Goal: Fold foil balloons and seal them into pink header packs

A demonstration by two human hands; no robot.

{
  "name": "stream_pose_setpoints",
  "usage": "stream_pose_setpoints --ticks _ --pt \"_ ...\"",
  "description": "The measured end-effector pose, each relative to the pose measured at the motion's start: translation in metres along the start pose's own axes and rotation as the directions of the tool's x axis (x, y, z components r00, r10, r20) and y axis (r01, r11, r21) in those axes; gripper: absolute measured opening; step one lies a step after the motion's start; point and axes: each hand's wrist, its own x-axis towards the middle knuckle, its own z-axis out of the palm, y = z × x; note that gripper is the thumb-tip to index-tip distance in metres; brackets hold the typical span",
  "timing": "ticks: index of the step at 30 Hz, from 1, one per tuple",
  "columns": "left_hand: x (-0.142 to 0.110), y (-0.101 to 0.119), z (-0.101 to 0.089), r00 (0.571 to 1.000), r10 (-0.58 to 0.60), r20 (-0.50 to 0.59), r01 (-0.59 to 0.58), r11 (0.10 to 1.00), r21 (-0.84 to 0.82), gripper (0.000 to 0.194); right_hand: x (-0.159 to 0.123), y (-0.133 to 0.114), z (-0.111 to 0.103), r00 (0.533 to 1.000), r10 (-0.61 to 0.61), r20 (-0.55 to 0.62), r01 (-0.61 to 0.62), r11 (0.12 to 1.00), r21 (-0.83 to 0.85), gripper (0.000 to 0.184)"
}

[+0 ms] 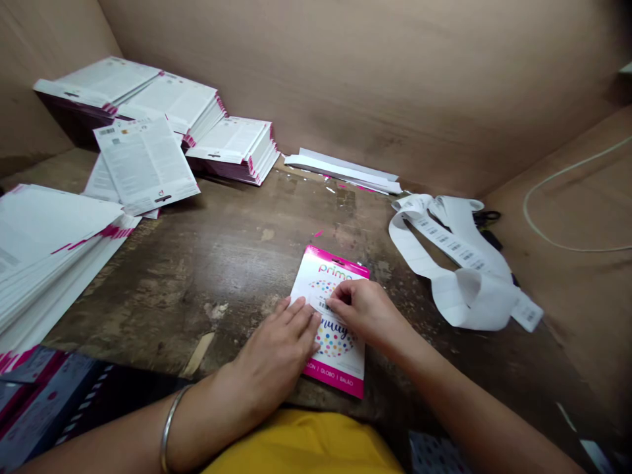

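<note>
A pink and white printed card [340,355] with coloured dots lies face up on the worn wooden table [222,263] close to me. My left hand [279,352] rests flat on the card's left edge, fingers stretched out. My right hand [360,309] pinches a small white barcode sticker [320,301] against the card's upper middle.
A long strip of white barcode labels [459,263] curls to the right of the card. Stacks of the same cards lie face down at the far left [172,118] and near left [44,257]. Brown board walls [395,79] enclose the table. A white cord [557,191] loops at the right.
</note>
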Motion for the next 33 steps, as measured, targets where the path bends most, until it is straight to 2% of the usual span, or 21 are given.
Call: stream_pose_setpoints --ticks 4,9,13,14,16,18,19,22,24,26,28,30,31,33 --pt "0.0 0.002 -0.002 1.0 -0.008 -0.019 0.009 0.998 0.06 0.031 -0.001 -0.003 -0.001 1.0 0.009 -0.004 -0.01 0.998 -0.062 0.013" --pt "0.002 0.0 -0.002 0.997 0.074 -0.008 -0.073 0.992 0.103 0.038 -0.002 -0.009 0.0 1.0 0.011 -0.029 -0.015 0.99 -0.138 0.013" --pt "0.003 0.0 0.0 0.999 0.038 0.015 -0.039 0.995 0.096 0.039 -0.009 -0.012 -0.001 0.999 0.008 -0.051 -0.018 0.979 -0.202 0.011" --pt "0.003 0.0 0.001 1.0 0.024 0.012 -0.025 0.995 0.094 0.038 -0.013 -0.011 -0.002 0.997 0.015 -0.071 -0.031 0.973 -0.228 0.011" --pt "0.004 0.0 0.001 1.0 0.008 0.015 -0.009 0.996 0.091 0.037 -0.021 -0.007 -0.004 0.988 0.033 -0.153 -0.08 0.947 -0.311 0.022" --pt "0.004 0.001 0.001 1.0 -0.002 0.026 0.0 0.996 0.093 0.036 -0.029 -0.001 -0.003 0.963 -0.026 -0.268 -0.088 0.911 -0.404 0.031" --pt "0.005 0.002 0.001 0.999 -0.004 0.034 0.001 0.995 0.095 0.036 -0.034 0.002 0.0 0.949 -0.102 -0.297 -0.043 0.895 -0.444 0.031" --pt "0.004 0.003 0.002 0.999 0.001 0.041 -0.006 0.995 0.1 0.038 -0.048 0.013 0.016 0.91 -0.342 -0.234 0.196 0.853 -0.484 0.032" --pt "0.003 0.004 0.005 0.999 0.006 0.032 -0.008 0.996 0.087 0.039 -0.058 0.026 0.026 0.915 -0.356 -0.191 0.234 0.853 -0.467 0.037" --pt "0.001 0.002 0.007 1.0 0.006 0.02 -0.008 0.998 0.06 0.04 -0.066 0.042 0.031 0.914 -0.295 -0.278 0.156 0.889 -0.43 0.035" --pt "0.001 0.001 0.007 1.0 -0.01 0.024 0.009 1.0 0.021 0.04 -0.071 0.059 0.03 0.858 -0.241 -0.453 0.064 0.926 -0.371 0.036" --pt "0.0 0.0 0.004 0.996 -0.077 0.039 0.078 0.996 -0.034 0.04 -0.071 0.07 0.027 0.784 -0.243 -0.571 0.04 0.938 -0.345 0.043" --pt "0.0 0.001 0.001 0.991 -0.125 0.049 0.129 0.989 -0.074 0.04 -0.07 0.073 0.027 0.769 -0.266 -0.582 0.056 0.934 -0.353 0.045" --pt "0.0 0.006 -0.004 0.973 -0.221 0.059 0.228 0.956 -0.186 0.041 -0.066 0.073 0.031 0.769 -0.354 -0.533 0.148 0.909 -0.391 0.046"
